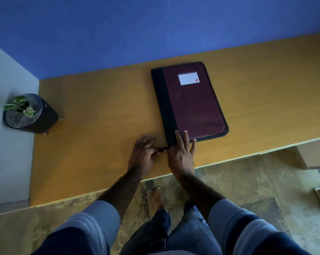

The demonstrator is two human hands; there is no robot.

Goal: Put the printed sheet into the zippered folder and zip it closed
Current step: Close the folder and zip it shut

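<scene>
A maroon zippered folder [192,102] with a black spine and a white label lies closed on the wooden table [100,116]. Its cover is flat and no printed sheet shows. My left hand [143,155] pinches the zipper pull [163,149] at the folder's near left corner. My right hand [182,153] lies flat with straight fingers pressing on that same near corner of the folder.
A small potted plant [26,113] in a dark pot stands at the table's left end. A blue wall runs behind the table. The table's front edge is just below my hands, with floor and my bare foot [158,198] beneath it.
</scene>
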